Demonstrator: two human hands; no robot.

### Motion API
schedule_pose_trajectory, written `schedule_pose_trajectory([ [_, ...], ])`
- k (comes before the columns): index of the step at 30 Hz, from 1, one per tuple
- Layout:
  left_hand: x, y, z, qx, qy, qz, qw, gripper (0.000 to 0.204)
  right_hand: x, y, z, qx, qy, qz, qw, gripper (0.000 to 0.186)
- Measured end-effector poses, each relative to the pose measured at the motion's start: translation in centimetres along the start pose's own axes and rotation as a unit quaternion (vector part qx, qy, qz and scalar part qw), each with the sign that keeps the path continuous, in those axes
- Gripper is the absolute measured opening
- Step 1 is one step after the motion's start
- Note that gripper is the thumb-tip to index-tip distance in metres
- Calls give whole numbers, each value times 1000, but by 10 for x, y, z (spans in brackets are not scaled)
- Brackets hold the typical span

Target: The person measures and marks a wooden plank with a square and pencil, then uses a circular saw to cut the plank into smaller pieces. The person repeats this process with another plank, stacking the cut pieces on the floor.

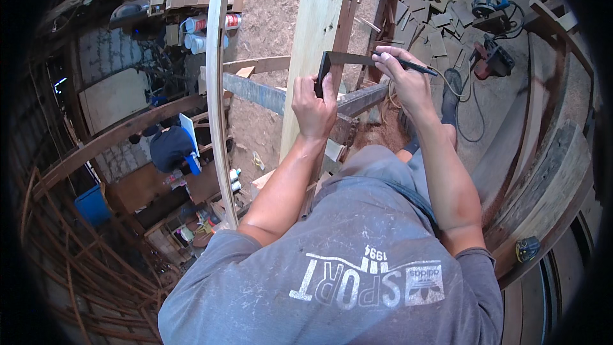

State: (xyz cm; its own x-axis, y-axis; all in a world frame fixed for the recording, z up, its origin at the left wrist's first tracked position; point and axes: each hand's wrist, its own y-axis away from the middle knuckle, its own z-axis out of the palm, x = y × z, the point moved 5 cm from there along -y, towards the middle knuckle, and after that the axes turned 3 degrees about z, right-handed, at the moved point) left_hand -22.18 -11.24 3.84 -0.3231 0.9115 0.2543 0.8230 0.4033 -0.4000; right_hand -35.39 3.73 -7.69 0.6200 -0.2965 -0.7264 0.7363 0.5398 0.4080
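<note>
My left hand (314, 107) is closed around the black stock of a try square (324, 71), against the face of a pale wooden board (308, 35). The square's dark blade reaches out past the board's right edge toward my right hand (408, 86). Pinched between the fingers of that hand is a slim dark pencil or marker (416, 66). Its left end is close to the blade's far end; whether they touch I cannot tell. Beneath the board, a grey-painted crossbeam (255, 92) runs sideways as a support.
Left of the board rises a long narrow wooden strip (218, 89). Wood offcuts (434, 19) litter the floor at far right, near a blue router (488, 0) and a red-black power tool (495, 61) with cords. A tape measure (527, 249) lies on timber at right.
</note>
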Motion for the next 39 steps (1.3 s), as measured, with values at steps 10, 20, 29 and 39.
schedule_pose_trajectory([
  [10,1,-1,-1,-6,5,-10,1000,19,11,-5,8,-1,-8,-10,1000,27],
  [20,-1,-2,0,-7,-3,-8,1000,19,9,-11,44,-28,-19,0,999,22],
  [29,-6,0,3,-7,14,-16,1000,18,-1,-10,61,-31,136,-52,989,24],
  [39,-9,3,4,-13,18,-40,999,18,-34,2,75,-7,282,-143,949,20],
])
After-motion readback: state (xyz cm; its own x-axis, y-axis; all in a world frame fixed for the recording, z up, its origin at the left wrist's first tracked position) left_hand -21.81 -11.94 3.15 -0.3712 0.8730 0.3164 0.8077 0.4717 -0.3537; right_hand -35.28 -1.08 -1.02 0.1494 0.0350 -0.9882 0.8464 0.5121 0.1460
